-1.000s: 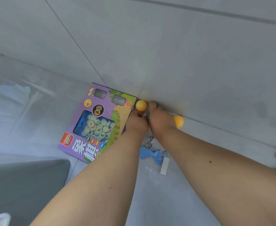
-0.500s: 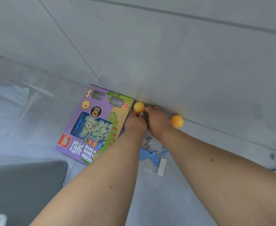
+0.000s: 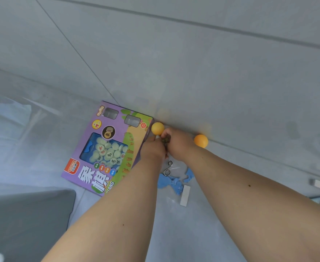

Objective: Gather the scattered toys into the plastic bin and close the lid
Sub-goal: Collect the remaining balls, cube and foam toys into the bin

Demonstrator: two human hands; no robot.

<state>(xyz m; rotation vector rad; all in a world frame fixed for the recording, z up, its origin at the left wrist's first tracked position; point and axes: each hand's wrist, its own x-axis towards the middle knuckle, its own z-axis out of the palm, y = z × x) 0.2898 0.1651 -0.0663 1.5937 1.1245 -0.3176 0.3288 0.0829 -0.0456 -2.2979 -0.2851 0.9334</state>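
Hands, left and right, are cupped together round small dark beads (count unclear); spilling is thereby prevented.

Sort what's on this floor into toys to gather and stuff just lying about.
To gather: purple boxed chess set; two orange plastic balls; silver wire puzzle ring; blue plastic pieces; white rectangular block.

Lying about: grey mat; grey wall.

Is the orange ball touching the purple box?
Apart. The head view shows bare floor and both hands between the orange ball and the purple box.
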